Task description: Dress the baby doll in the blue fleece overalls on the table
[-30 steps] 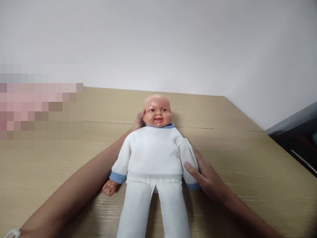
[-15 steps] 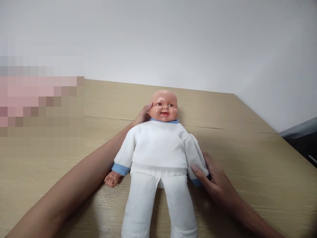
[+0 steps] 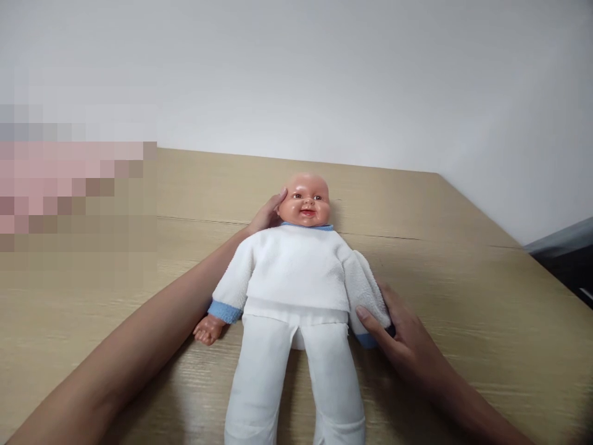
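A baby doll (image 3: 296,272) lies face up on the wooden table, its feet cut off by the bottom of the view. It wears a white fleece top with blue trim and white trousers. My left hand (image 3: 269,213) cups the side of the doll's head, thumb by its ear, the other fingers hidden behind. With my right hand (image 3: 398,330) I grip the doll's sleeve (image 3: 364,287) on the right near its blue cuff, thumb on top. No doll hand shows at that cuff. On the other side, a small doll hand (image 3: 209,329) sticks out of its cuff.
The wooden table (image 3: 486,309) has a thin seam across it and ends at a pale wall (image 3: 296,74). A dark object (image 3: 563,259) stands beyond the table's right edge. The upper left is blurred into pixels, with something pinkish there.
The doll's head has sunk back slightly, and its body has shifted a touch to the left. Both my hands keep nearly the same places and holds.
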Available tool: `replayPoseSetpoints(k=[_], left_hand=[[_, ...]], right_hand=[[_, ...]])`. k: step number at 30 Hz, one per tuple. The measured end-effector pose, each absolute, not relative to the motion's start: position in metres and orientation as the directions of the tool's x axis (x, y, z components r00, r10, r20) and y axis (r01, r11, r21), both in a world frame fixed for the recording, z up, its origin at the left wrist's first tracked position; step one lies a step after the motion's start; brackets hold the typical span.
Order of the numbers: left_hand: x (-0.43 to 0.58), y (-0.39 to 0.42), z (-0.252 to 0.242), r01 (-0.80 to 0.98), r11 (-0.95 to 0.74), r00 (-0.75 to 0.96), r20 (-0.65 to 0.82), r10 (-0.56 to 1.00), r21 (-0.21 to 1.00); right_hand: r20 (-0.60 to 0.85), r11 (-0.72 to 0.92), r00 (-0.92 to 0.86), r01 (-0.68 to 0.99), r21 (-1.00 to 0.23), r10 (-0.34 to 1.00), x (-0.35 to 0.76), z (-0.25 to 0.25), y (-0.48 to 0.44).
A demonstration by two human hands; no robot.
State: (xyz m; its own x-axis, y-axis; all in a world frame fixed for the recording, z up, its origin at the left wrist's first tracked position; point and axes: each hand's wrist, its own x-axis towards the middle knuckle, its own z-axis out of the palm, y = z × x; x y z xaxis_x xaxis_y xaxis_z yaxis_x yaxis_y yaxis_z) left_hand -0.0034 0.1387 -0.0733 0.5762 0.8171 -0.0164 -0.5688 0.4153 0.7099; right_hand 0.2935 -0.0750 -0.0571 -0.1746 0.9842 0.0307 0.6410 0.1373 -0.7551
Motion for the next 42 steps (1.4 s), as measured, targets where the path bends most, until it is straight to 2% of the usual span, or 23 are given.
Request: replayPoseSetpoints(k=[6, 10, 18, 29, 34, 42], left_hand=[[-0.009, 0.153, -0.076, -0.511, 0.486, 0.628, -0.079, 0.775, 0.709], [-0.009, 0.157, -0.079, -0.535, 0.454, 0.567, -0.096, 0.818, 0.713], [-0.003, 0.141, -0.073, -0.545, 0.366, 0.529, -0.029, 0.848, 0.754], [-0.002, 0.139, -0.070, -0.498, 0.391, 0.561, -0.056, 0.826, 0.774], [-0.003, 0.142, -0.071, -0.471, 0.367, 0.479, -0.118, 0.870, 0.802], [-0.002, 0.139, -0.069, -0.489, 0.406, 0.562, -0.078, 0.824, 0.772]], right_hand=[[0.029, 0.138, -0.174, 0.657, -0.741, 0.984, 0.294, -0.055, -0.075], [0.023, 0.133, -0.171, 0.669, -0.731, 0.985, 0.294, -0.055, -0.074], [0.058, 0.168, -0.183, 0.677, -0.717, 0.981, 0.294, -0.056, -0.074], [0.077, 0.187, -0.189, 0.683, -0.706, 0.979, 0.295, -0.058, -0.074], [0.080, 0.205, -0.209, 0.687, -0.697, 0.975, 0.296, -0.058, -0.074], [0.083, 0.198, -0.195, 0.698, -0.688, 0.977, 0.296, -0.059, -0.074]])
